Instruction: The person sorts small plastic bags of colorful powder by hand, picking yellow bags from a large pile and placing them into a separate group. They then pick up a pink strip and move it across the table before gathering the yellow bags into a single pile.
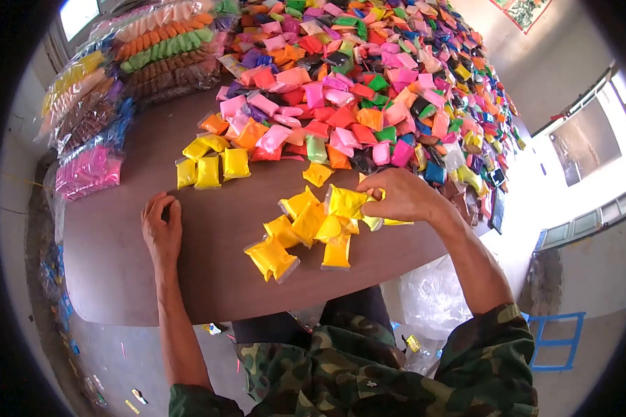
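Note:
My right hand pinches a small yellow packet by its edge, over a loose heap of similar yellow packets on the brown table. My left hand rests on the tabletop to the left of that heap, fingers loosely curled and nothing visible in them. Beyond it, several yellow packets lie side by side. A single yellow packet sits between the heap and the large multicoloured pile. Some packets under my right hand are partly hidden.
A big pile of coloured packets covers the far side of the table. Clear bags of sorted packets are stacked at the far left. A transparent plastic bag hangs by the near right edge. A blue frame stands on the right.

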Demonstrator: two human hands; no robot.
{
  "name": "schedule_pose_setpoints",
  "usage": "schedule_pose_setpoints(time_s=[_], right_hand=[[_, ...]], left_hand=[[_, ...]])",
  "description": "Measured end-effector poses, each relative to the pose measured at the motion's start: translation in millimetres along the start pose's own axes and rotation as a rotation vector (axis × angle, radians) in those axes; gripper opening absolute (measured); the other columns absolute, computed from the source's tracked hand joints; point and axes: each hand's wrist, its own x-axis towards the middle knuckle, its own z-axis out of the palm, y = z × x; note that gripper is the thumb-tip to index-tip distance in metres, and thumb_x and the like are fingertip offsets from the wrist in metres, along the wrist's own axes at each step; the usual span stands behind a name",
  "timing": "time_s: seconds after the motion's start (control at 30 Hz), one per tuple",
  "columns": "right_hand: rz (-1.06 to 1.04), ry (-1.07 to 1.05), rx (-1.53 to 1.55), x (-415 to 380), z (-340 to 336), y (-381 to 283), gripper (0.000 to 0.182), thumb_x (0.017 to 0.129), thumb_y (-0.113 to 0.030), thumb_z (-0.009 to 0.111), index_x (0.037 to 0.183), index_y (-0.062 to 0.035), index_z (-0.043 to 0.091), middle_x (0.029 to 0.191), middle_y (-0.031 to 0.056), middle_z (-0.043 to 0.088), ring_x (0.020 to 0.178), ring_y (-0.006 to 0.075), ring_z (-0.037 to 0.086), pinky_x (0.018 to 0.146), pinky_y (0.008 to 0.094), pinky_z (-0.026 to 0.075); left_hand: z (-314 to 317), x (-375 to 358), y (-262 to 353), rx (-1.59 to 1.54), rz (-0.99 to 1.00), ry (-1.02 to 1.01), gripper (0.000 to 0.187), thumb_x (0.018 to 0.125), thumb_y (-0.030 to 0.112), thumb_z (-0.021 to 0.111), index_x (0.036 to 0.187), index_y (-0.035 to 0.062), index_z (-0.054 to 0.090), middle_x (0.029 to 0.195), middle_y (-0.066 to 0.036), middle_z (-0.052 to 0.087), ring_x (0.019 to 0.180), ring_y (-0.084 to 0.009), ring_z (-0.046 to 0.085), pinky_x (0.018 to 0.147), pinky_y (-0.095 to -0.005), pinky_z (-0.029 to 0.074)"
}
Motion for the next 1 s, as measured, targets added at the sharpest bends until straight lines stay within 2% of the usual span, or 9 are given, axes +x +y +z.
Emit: schedule_pose_setpoints(time_s=[0.17, 0.27, 0.37, 0.57, 0.87, 1.0], right_hand=[[-0.042, -0.016, -0.021, 0.2, 0.9, -0.4, 0.049, 0.077, -0.035, 0.072, 0.117, -0.0066, 0.077, 0.104, 0.0174, 0.078, 0.097, 0.0343, 0.074, 0.088, 0.0429, 0.058], [-0.079, 0.002, 0.024, -0.2, 3.5, 1.6, 0.051, 0.079, -0.031, 0.074, 0.118, 0.0016, 0.074, 0.091, 0.0172, 0.074, 0.085, 0.0290, 0.072, 0.078, 0.0385, 0.056], [-0.066, -0.029, 0.047, 0.3, 2.7, 1.6, 0.049, 0.079, -0.035, 0.074, 0.117, -0.0035, 0.076, 0.102, 0.0181, 0.077, 0.094, 0.0336, 0.074, 0.086, 0.0412, 0.057], [-0.072, -0.069, 0.158, 0.9, -0.2, 2.6, 0.048, 0.081, -0.033, 0.075, 0.117, -0.0014, 0.075, 0.100, 0.0167, 0.076, 0.091, 0.0285, 0.073, 0.084, 0.0381, 0.056], [-0.037, -0.089, 0.279, 4.0, 3.1, 8.8, 0.046, 0.084, -0.031, 0.074, 0.118, -0.0007, 0.075, 0.100, 0.0163, 0.077, 0.091, 0.0252, 0.074, 0.084, 0.0358, 0.056], [-0.070, -0.009, 0.259, 2.7, 2.8, 21.2, 0.043, 0.086, -0.030, 0.074, 0.117, -0.0005, 0.075, 0.100, 0.0167, 0.077, 0.093, 0.0247, 0.075, 0.084, 0.0350, 0.056]], left_hand=[[0.6, -0.6, -0.1, -0.032, -0.024, -0.001, 0.018, 0.097, 0.015, 0.071, 0.111, 0.0030, 0.073, 0.128, -0.016, 0.070, 0.122, -0.0323, 0.065, 0.107, -0.0412, 0.049], [-0.2, 0.9, -0.5, 0.030, -0.013, -0.013, 0.020, 0.098, 0.017, 0.071, 0.112, 0.0031, 0.074, 0.129, -0.016, 0.069, 0.124, -0.0326, 0.064, 0.108, -0.0425, 0.049], [2.0, 1.3, -5.7, 0.025, -0.012, -0.024, 0.022, 0.098, 0.019, 0.071, 0.113, 0.0029, 0.074, 0.132, -0.016, 0.069, 0.125, -0.0330, 0.063, 0.109, -0.0434, 0.048], [-0.3, 1.0, 0.3, 0.035, -0.048, -0.032, 0.023, 0.098, 0.021, 0.070, 0.112, 0.0028, 0.074, 0.133, -0.015, 0.068, 0.126, -0.0324, 0.063, 0.110, -0.0429, 0.048], [0.1, 0.6, -0.6, 0.015, -0.051, -0.040, 0.023, 0.098, 0.021, 0.069, 0.113, 0.0035, 0.074, 0.133, -0.014, 0.068, 0.127, -0.0324, 0.062, 0.111, -0.0434, 0.046], [0.2, 0.8, 0.0, 0.031, -0.062, -0.036, 0.022, 0.098, 0.021, 0.070, 0.112, 0.0040, 0.074, 0.133, -0.014, 0.068, 0.127, -0.0325, 0.062, 0.111, -0.0432, 0.047]])
